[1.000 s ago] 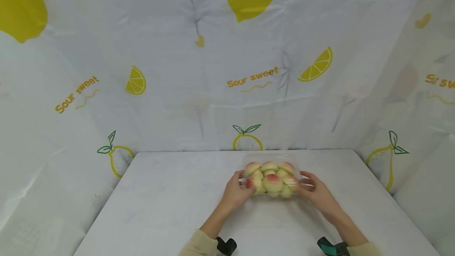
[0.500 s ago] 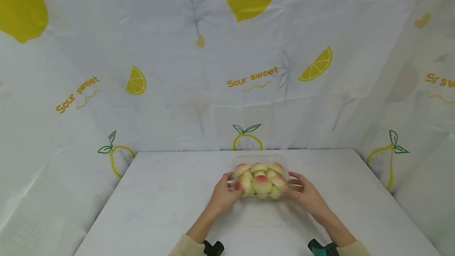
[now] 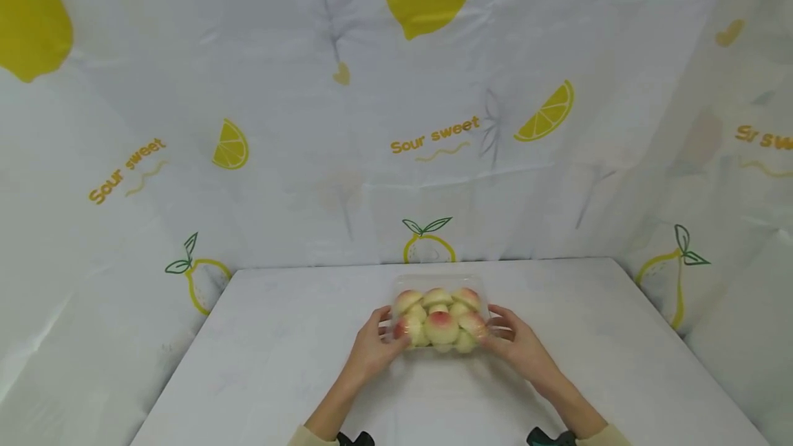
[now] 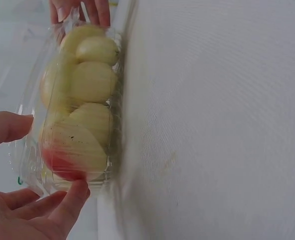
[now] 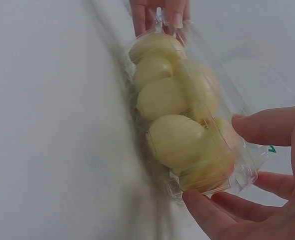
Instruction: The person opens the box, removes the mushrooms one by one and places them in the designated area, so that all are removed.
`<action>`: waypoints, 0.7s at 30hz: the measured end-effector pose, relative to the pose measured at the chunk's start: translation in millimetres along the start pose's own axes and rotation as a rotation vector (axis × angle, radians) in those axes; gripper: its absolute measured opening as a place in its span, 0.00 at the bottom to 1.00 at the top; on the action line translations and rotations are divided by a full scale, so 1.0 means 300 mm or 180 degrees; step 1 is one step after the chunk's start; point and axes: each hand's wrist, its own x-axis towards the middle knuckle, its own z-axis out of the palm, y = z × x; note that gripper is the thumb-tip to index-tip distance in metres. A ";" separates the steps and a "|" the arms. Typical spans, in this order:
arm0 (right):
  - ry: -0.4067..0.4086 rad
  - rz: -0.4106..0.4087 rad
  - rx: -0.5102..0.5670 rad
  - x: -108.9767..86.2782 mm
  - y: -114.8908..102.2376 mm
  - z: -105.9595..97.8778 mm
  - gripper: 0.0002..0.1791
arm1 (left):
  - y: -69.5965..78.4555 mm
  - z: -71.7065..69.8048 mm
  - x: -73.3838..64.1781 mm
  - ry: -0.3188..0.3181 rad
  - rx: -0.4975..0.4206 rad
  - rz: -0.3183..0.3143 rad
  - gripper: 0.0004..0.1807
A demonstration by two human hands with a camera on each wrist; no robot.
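A clear plastic box (image 3: 441,281) with a lid holds several pale yellow-green, peach-like fruits (image 3: 441,327) with red blushes. My left hand (image 3: 374,351) grips its left end, thumb on the near side and fingers around the end. At the opposite end my right hand (image 3: 519,351) holds it in the same way. In the left wrist view, the left hand's fingertips (image 4: 79,189) press the box wall beside a red-blushed fruit. The right wrist view has the right thumb (image 5: 245,125) against the lid side. Whether the box's underside touches the table cannot be made out.
A white-covered table (image 3: 279,363) lies under the hands. Behind it hangs a white cloth (image 3: 297,205) printed with lemons and lettering, also along both sides. Dark devices, one at the left wrist (image 3: 356,439) and one at the right wrist (image 3: 550,438), show at the bottom edge.
Both hands have carried the box of fruits to the left and slightly nearer to me, keeping their hold on its two ends. The head view has shifted a little.
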 end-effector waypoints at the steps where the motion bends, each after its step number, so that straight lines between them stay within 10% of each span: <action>1: -0.0003 -0.0005 -0.0015 0.000 -0.004 0.007 0.40 | -0.003 -0.007 -0.004 0.0003 -0.0005 -0.0005 0.40; 21: -0.0146 0.0048 -0.0051 -0.045 -0.020 0.041 0.41 | -0.036 -0.081 -0.065 -0.0074 -0.0028 -0.0006 0.41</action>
